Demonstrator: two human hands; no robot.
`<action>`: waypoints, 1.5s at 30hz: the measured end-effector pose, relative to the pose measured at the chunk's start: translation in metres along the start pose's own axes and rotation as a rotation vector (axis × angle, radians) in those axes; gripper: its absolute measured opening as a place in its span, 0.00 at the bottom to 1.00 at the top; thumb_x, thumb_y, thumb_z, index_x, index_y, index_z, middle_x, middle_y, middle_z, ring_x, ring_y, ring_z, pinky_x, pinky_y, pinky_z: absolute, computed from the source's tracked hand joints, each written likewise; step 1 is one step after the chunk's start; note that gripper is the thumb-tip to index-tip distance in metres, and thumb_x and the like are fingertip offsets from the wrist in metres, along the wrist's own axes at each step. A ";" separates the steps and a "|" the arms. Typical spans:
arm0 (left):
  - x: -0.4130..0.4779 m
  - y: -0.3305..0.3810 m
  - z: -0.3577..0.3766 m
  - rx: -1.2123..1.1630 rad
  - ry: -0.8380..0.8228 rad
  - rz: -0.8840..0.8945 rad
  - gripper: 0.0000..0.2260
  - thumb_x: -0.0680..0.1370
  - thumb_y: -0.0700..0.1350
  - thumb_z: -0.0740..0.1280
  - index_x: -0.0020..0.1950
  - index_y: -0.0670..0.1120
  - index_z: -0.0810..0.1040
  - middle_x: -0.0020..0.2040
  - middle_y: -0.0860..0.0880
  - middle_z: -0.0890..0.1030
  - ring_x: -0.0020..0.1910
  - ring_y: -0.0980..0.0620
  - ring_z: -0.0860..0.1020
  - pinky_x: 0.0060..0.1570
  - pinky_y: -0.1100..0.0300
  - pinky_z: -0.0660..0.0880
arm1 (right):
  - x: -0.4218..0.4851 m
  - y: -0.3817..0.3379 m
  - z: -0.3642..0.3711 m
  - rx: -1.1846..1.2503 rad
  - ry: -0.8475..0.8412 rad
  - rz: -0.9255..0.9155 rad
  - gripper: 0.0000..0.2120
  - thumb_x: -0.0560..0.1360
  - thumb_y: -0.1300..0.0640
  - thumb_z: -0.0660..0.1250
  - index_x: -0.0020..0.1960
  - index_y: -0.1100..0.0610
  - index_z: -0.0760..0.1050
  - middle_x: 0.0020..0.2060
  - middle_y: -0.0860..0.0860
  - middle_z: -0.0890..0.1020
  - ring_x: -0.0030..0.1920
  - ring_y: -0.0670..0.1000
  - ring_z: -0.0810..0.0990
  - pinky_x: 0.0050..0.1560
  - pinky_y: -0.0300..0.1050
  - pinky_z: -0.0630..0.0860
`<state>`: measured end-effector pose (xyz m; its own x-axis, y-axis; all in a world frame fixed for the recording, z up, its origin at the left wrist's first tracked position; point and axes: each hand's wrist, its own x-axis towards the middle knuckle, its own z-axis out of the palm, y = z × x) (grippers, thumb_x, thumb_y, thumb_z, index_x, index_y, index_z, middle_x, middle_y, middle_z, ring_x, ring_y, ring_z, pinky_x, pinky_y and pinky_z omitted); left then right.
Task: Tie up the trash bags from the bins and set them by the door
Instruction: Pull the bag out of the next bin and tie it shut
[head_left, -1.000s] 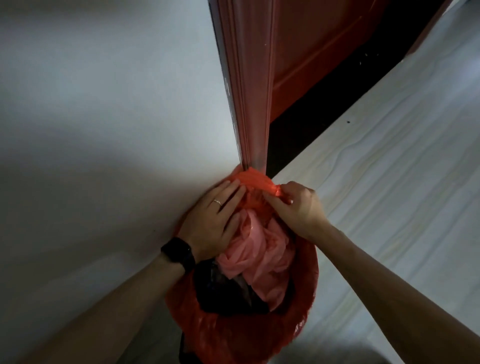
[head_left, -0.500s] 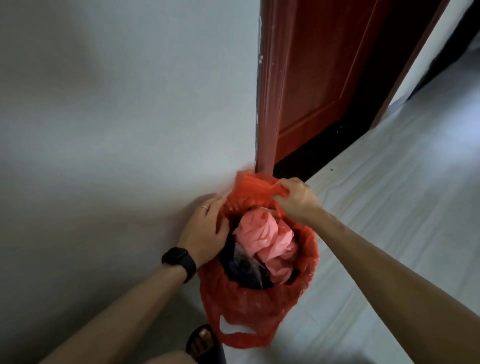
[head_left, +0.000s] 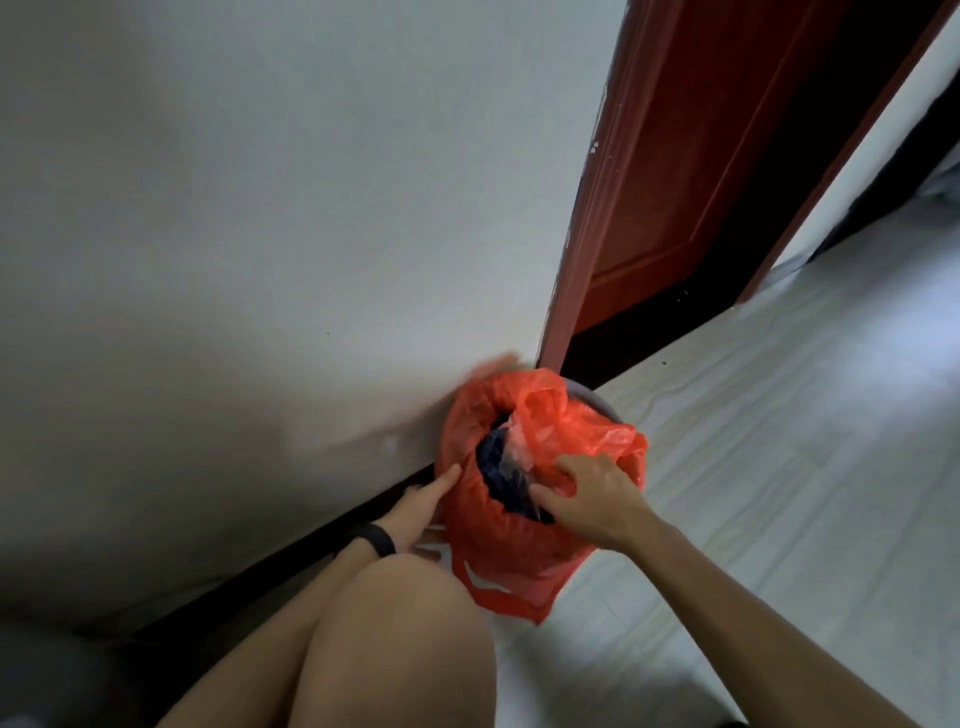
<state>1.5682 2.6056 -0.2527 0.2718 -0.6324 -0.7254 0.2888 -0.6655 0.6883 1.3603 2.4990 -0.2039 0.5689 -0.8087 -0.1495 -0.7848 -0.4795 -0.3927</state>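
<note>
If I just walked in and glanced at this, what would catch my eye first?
The bright orange trash bag stands out, sitting on the pale floor against the white wall, its mouth not yet tied. Both hands work it: the right hand pinches the plastic at the opening, the left hand rests on its side. Just behind rises the red door.

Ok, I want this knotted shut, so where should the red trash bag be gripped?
Probably by the loose plastic at its open rim: the raised flap on the far right of the red trash bag, and the handle loop hanging at the near side. Come from above, since the mouth faces up, and gather both over the contents.
</note>
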 end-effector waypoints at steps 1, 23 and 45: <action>-0.001 0.003 0.000 0.001 0.000 0.038 0.27 0.73 0.66 0.67 0.62 0.47 0.77 0.46 0.49 0.84 0.45 0.50 0.79 0.40 0.57 0.74 | -0.006 -0.003 0.005 -0.057 0.008 -0.024 0.21 0.69 0.30 0.60 0.45 0.46 0.73 0.44 0.46 0.79 0.47 0.51 0.76 0.50 0.52 0.76; -0.032 0.102 0.015 -0.179 -0.253 0.155 0.05 0.78 0.33 0.65 0.45 0.40 0.79 0.40 0.44 0.84 0.38 0.47 0.84 0.39 0.57 0.82 | -0.034 -0.021 0.019 0.300 0.279 -0.076 0.21 0.71 0.33 0.66 0.47 0.50 0.72 0.43 0.42 0.75 0.47 0.46 0.72 0.47 0.42 0.71; 0.014 0.034 0.015 0.119 0.049 0.129 0.25 0.81 0.41 0.62 0.74 0.58 0.59 0.68 0.46 0.72 0.56 0.41 0.77 0.32 0.52 0.81 | 0.047 -0.040 -0.161 0.958 0.182 0.346 0.13 0.74 0.60 0.65 0.31 0.54 0.73 0.19 0.46 0.72 0.18 0.45 0.66 0.23 0.37 0.62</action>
<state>1.5685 2.5681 -0.2396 0.3452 -0.6971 -0.6284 0.1385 -0.6244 0.7687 1.3788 2.4256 -0.0492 0.2407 -0.9282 -0.2837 -0.3278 0.1973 -0.9239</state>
